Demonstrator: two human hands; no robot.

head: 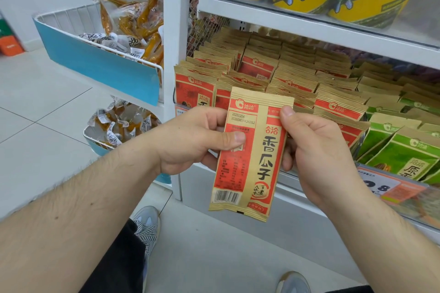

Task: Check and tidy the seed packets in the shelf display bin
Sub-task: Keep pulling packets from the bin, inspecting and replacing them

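I am holding one red seed packet [250, 152] upright, back side facing me, so its date stamp is readable. My left hand [190, 140] is pinching its left edge, thumb over the print; my right hand [316, 150] is pinching the right edge. Behind my fingertips the display bin [281, 71] is waiting.

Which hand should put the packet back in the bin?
Probably the right hand: it pinches the red packet nearest the rows in the display bin; the left hand grips the far edge.

Shelf edge [309, 28] overhangs the red packets [295, 74] — a narrow gap above them, rows packed tight.
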